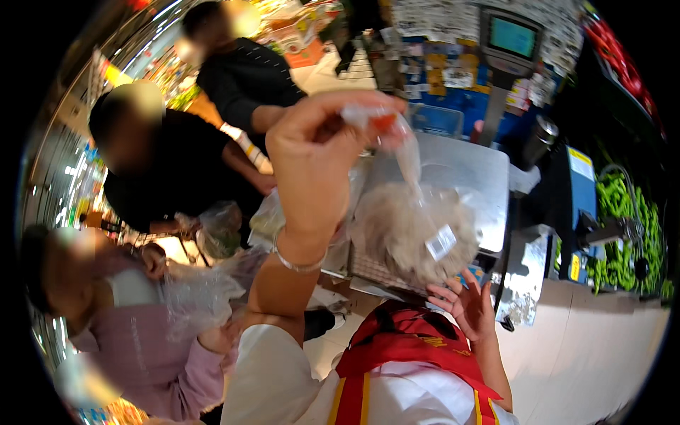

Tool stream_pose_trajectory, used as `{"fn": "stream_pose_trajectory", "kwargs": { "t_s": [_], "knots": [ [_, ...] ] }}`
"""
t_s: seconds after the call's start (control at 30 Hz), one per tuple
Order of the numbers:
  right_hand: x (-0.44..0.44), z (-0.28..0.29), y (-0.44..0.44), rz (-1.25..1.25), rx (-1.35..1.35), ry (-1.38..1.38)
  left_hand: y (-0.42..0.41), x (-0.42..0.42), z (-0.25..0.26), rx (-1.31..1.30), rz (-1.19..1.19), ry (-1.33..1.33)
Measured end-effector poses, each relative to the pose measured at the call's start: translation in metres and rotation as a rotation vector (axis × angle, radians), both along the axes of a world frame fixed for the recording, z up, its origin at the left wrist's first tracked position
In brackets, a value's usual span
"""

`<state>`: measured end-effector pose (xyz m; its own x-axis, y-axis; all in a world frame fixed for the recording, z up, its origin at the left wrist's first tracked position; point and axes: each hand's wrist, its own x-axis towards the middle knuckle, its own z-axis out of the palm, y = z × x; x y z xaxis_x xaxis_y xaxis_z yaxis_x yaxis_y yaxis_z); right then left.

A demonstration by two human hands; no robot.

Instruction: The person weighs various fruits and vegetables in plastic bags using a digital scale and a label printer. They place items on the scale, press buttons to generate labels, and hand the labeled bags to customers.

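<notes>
My left hand (313, 159) is raised and pinches the twisted neck of a clear plastic bag (372, 223), with a bit of red at the grip. Pale grey-brown produce fills the bag; blur hides its exact kind. A white barcode label (441, 243) is stuck on the bag. Behind and beneath the bag lies the steel platform of a weighing scale (473, 164). Below the bag's lower right side, my right hand (467, 308) has its fingers spread and holds nothing. Whether its fingertips touch the bag, I cannot tell.
The scale's display (511, 37) stands on a post at the back. To the right are a blue device (579, 196) and green peppers (616, 204). On the left stand several people; one in pink (143, 340) holds a clear bag (199, 292).
</notes>
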<state>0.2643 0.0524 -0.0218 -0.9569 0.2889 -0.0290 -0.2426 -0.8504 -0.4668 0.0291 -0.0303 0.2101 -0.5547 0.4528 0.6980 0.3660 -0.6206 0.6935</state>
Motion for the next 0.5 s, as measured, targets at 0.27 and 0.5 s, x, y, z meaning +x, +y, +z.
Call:
{"fn": "stream_pose_trajectory", "kwargs": {
  "t_s": [0.27, 0.5],
  "knots": [
    [-0.006, -0.003, -0.014, 0.013, 0.04, -0.202, -0.052, -0.111, 0.007, -0.072, 0.414, -0.022],
    [-0.017, -0.013, -0.012, 0.0, 0.034, -0.225, -0.06, -0.184, -0.029, -0.201, 0.65, -0.013]
  ]
}}
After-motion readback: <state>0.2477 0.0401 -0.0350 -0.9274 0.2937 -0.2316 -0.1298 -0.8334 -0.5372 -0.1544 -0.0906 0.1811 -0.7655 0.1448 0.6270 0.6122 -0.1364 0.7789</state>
